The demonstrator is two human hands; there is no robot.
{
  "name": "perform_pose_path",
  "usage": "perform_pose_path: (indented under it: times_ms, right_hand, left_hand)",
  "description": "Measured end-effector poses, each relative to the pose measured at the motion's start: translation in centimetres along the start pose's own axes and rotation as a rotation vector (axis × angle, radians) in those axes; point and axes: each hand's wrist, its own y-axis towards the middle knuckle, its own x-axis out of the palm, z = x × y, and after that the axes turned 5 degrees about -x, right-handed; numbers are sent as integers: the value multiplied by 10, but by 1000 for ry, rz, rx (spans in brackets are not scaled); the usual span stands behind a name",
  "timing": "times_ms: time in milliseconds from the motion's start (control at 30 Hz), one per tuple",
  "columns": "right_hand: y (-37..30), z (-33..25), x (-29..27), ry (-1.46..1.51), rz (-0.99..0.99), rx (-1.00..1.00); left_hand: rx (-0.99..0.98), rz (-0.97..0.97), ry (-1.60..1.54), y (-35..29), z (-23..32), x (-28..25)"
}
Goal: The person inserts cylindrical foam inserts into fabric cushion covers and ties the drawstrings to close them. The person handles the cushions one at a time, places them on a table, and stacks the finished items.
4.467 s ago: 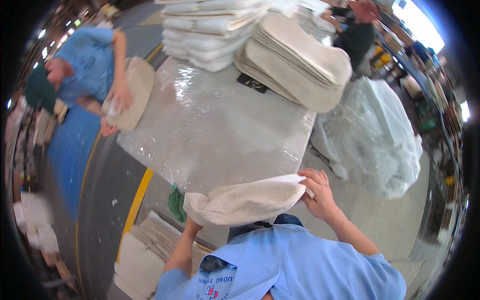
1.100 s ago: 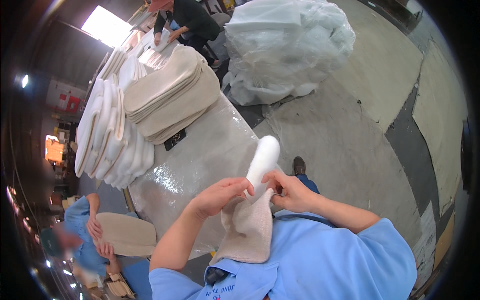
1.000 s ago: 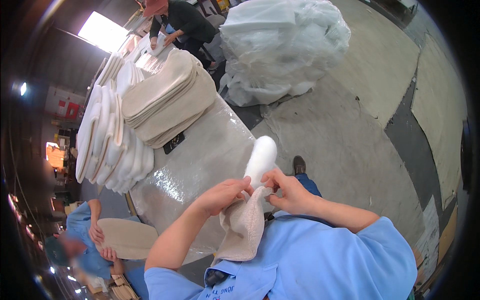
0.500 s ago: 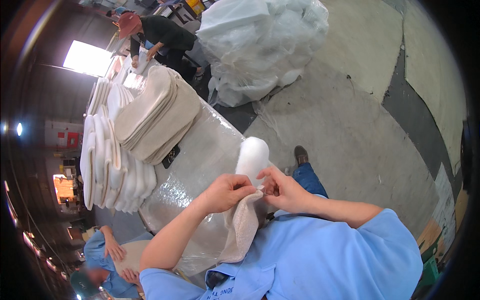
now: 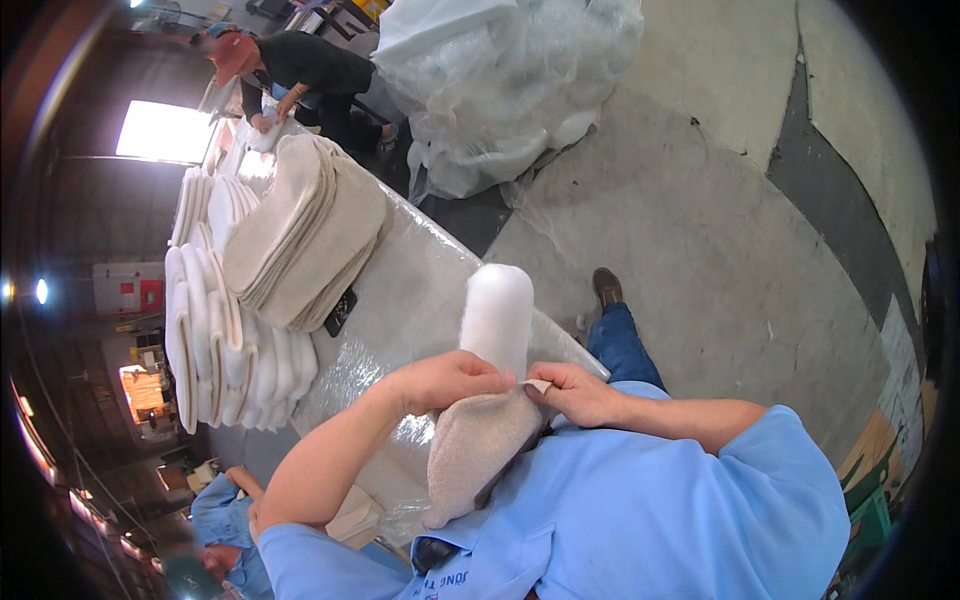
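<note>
In front of my body a beige fabric cover [image 5: 478,445] hangs down, its upper edge held between my two hands. My left hand [image 5: 452,382] pinches that edge from one side, fingertips pressed together. Close beside it, my right hand [image 5: 578,394] is closed on a turned-over bit of the same edge. A fluffy white rounded piece of padding [image 5: 497,312] sticks out beyond my fingers over the table. Whether its lower end sits inside the cover is hidden by my hands.
A plastic-covered table [image 5: 405,255] carries a stack of beige covers [image 5: 310,225], folded white padding [image 5: 215,330] and a dark phone [image 5: 341,312]. Wrapped white material [image 5: 510,90] stands on the floor beyond. One person [image 5: 310,75] works at the far end, another [image 5: 230,520] at lower left.
My right hand has closed on the cover's edge, its fingers having been raised before. The cover now spreads wider, and the white padding stands straighter.
</note>
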Motion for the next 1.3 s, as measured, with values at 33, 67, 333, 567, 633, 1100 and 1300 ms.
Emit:
perform_pose_path:
  times_ms: [33, 67, 333, 567, 633, 1100, 1300]
  right_hand:
    - [-1, 1, 0, -15, 3, 1]
    - [-2, 0, 2, -20, 15, -13]
    - [-4, -10, 4, -88, 81, 18]
    - [-1, -37, -4, -435, -18, -105]
    - [2, -34, -7, -631, 42, -313]
    - [70, -58, -49, -985, -76, -403]
    - [96, -60, -68, -917, -144, -497]
  left_hand:
    - [-20, -33, 108, -1, 3, -2]
    - [-40, -66, 217, -3, 6, -3]
    - [177, 418, 963, -20, 16, 21]
    - [638, 729, 1170, -13, -1, 22]
    - [676, 771, 1209, -7, -9, 15]
    - [916, 829, 861, 20, 6, -39]
    - [988, 815, 687, 38, 3, -55]
